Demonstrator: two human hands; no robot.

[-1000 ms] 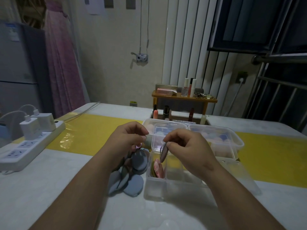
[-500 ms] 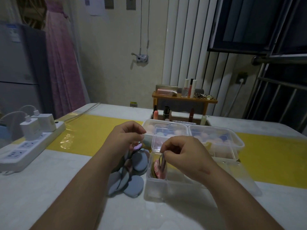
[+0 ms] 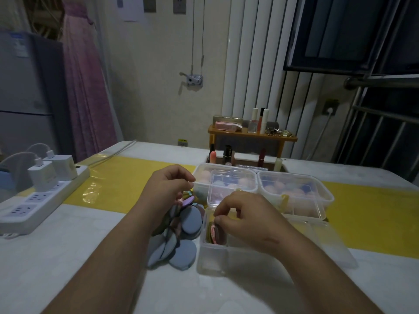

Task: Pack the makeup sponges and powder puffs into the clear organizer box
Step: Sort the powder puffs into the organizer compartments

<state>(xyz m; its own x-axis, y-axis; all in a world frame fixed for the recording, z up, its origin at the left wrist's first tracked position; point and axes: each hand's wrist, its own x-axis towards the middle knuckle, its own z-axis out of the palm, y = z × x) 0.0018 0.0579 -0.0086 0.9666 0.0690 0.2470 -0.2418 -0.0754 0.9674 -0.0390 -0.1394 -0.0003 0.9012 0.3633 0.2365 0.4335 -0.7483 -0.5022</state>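
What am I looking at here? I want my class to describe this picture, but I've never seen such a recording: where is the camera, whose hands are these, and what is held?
There is no machine: a person wears one camera on the head, so you look forward and down at their own two arms. On the white table lies a pile of flat powder puffs, beside a clear organizer box. The right hand pinches one puff standing on edge inside the box. The left hand curls over the pile; whether it grips anything is hidden. Behind stand clear tubs of sponges; a power strip lies left.
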